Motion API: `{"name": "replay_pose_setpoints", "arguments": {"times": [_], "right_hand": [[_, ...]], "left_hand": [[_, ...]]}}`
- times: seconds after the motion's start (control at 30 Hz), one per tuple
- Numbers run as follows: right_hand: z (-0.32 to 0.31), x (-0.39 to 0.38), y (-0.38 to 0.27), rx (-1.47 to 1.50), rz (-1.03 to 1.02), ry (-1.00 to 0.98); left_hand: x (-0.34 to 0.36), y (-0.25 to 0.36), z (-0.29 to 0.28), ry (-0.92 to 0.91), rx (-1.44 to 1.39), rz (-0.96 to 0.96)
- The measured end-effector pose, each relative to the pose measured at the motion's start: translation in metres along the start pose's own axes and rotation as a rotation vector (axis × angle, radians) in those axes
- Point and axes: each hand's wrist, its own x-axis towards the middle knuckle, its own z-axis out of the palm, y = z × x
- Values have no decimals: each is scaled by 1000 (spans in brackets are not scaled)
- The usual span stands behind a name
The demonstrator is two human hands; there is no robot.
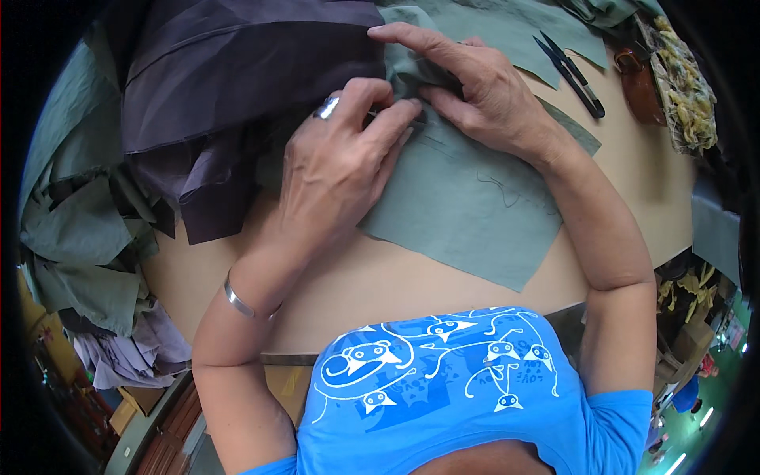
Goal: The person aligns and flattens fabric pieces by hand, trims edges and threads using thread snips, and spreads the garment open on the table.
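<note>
My left hand (340, 154), with a silver ring and a bracelet, has its thumb and index finger pinched together at the edge of a grey-green fabric piece (467, 214). What they hold is too small and hidden to make out. Close beside it, my right hand (495, 91) rests on the bunched part of the same cloth. Its index finger stretches left to the edge of a dark purple-brown fabric (253, 75), its thumb sits apart near my left fingertips, and its other fingers are mostly hidden. Loose dark thread (503, 190) lies on the green piece.
Black thread snips (571, 75) lie right of my right hand on the tan table (633, 206). Beyond them stand a brown pot (640, 87) and a yellowish textured pad (685, 87). Green fabric pieces (79, 229) pile up at the left edge, above lilac cloth (134, 348).
</note>
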Motion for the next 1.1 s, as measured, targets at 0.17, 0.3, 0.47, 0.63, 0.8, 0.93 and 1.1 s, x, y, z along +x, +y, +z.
{"name": "replay_pose_setpoints", "arguments": {"times": [0.17, 0.3, 0.47, 0.63, 0.8, 0.93, 1.1], "right_hand": [[4, 1, 1, 26, -66, 82], [3, 0, -1, 41, -18, 29], [3, -2, 1, -7, -44, 27], [3, -3, 0, -30, 15, 7], [-4, 3, 5, 17, -75, -10], [-4, 3, 1, 14, 49, -159], [4, 2, 0, 55, -91, 53]], "left_hand": [[8, -8, 6, 6, 68, 123], [7, -12, 8, 45, 97, 181], [9, -16, 10, 13, 16, 188], [-2, -12, 7, 118, -29, 137], [-22, -8, 7, 30, 70, 174], [-25, -7, 4, 1, 132, 196], [-25, -7, 4, -19, 149, 219]]}}
